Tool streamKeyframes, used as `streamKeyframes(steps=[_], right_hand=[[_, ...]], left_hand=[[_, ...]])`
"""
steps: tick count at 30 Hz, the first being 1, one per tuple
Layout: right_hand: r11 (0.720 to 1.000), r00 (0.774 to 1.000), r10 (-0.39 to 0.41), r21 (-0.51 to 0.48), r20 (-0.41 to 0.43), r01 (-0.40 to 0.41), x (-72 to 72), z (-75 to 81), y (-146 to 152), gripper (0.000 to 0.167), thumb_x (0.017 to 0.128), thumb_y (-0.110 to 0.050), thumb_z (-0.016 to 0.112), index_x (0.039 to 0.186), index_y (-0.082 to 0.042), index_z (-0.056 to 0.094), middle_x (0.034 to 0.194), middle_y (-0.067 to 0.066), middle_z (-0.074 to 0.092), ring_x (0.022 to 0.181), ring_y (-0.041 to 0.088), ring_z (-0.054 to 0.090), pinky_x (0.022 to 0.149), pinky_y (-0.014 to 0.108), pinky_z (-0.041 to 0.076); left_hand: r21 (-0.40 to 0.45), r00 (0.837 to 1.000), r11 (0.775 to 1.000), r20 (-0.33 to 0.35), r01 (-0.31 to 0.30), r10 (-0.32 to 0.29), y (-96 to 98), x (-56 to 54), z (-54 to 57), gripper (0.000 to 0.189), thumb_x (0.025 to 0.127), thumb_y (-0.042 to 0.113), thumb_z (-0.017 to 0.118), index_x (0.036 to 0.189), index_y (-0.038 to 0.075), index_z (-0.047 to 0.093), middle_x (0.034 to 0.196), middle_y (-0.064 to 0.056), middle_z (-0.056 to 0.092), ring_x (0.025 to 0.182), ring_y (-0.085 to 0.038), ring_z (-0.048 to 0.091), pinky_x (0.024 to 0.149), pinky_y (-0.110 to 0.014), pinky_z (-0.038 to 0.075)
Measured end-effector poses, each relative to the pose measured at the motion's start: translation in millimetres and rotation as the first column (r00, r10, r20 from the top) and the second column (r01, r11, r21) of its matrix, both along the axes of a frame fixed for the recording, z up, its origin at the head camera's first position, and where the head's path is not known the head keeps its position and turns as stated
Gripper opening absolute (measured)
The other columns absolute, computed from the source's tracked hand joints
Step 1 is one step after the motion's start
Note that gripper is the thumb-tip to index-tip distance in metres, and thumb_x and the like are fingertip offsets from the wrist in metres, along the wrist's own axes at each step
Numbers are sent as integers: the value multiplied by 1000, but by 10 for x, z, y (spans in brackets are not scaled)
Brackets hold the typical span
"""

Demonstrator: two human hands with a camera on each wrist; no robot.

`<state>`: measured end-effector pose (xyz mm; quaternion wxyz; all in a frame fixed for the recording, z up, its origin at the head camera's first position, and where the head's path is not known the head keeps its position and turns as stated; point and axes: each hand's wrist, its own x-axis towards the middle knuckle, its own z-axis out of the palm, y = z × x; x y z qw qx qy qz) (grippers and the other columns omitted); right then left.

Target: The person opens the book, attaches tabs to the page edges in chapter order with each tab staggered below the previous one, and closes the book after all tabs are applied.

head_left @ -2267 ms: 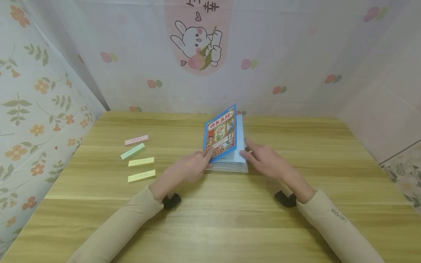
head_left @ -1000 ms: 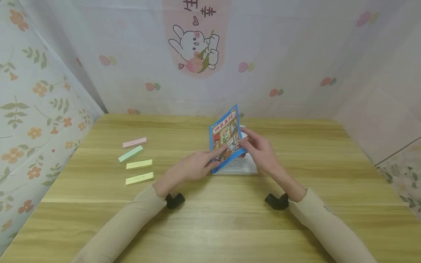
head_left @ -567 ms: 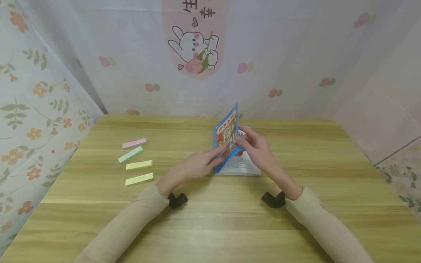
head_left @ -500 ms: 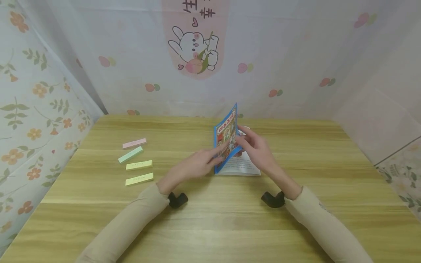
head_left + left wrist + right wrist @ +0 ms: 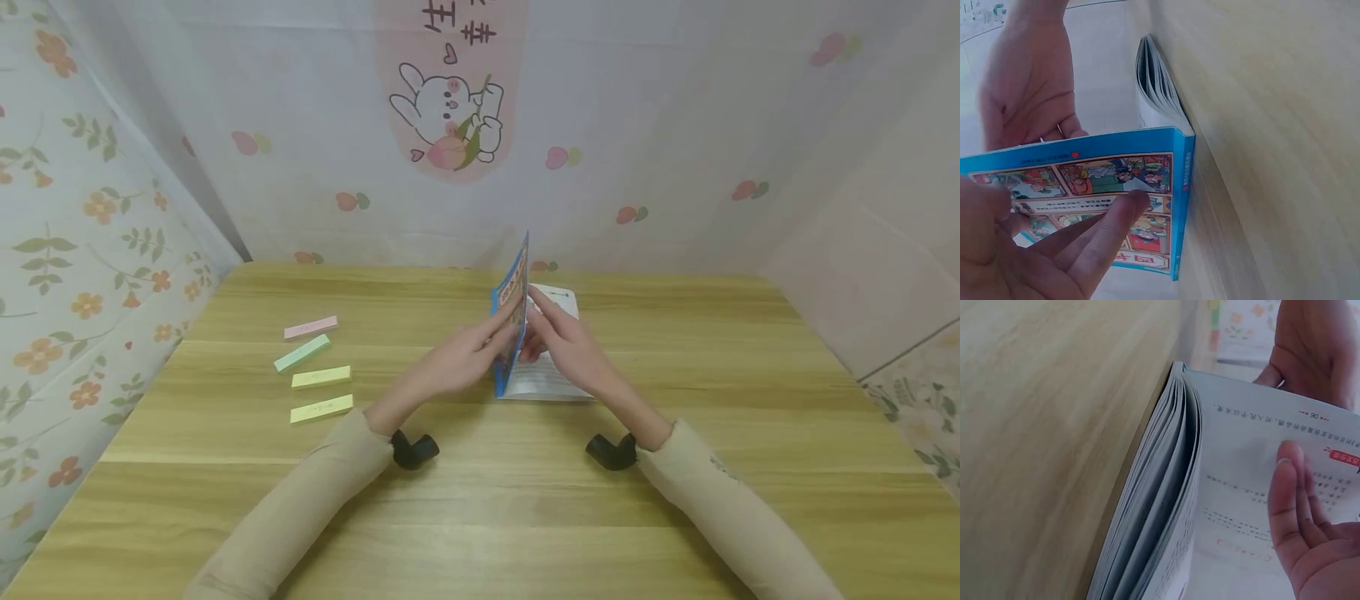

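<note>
Blue-bordered paperback book with illustrated panels on its cover (image 5: 551,383): open on the table, far half, near mid-width, short of the far edge. Cover side stands near-upright, page block lies to its right.

Left hand (image 5: 467,358): fingers extended, laid against the cover's outside. Right hand (image 5: 573,343): fingers fairly straight, close together, at the page side; exact contact unclear. Beige-sleeved forearms angle inward from the near edge, black bent tube (image 5: 415,451) at left wrist, matching one (image 5: 611,452) at right.

Surface: wood-grain table (image 5: 510,533). Towards its left edge, far to near: pink strip (image 5: 311,327), mint-green strip (image 5: 302,353), two pale-yellow strips (image 5: 321,409). White rabbit-print cloth (image 5: 637,108) behind far edge; floral cloth (image 5: 82,275) left.
</note>
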<state>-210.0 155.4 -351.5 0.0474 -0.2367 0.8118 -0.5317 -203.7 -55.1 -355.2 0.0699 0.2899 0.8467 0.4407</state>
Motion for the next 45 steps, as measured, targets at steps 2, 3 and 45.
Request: streamKeyframes(steps=[2,3,45], right_hand=[[999,1000,-2,37,-10,2,-8,-4,-8,57,111,-36,37,162,-16,22,87,14,67,77,34,67,76,46,57],[998,1000,-3,59,-15,4,-12,-7,-11,58,111,-37,37,162,-17,21,86,13,66,77,33,67,76,45,56],[837,977,207,508,52,-204,-137,-150,-175,86,102,-41,59,163,-8,8,101,4,65,87,19,57,78,34,48]], left_hand=[[14,1000,1000,21,-11,11,10,-3,5,54,111,42,31,161,40,14,109,-15,67,72,-19,62,68,-34,49],[25,999,1000,31,-10,10,14,-5,7,53,111,43,30,161,40,13,121,-16,66,82,-21,67,72,-35,51],[-111,974,977,-161,-179,160,-401,-155,248,59,100,6,40,156,-6,26,146,-28,45,103,-30,60,76,-38,53]])
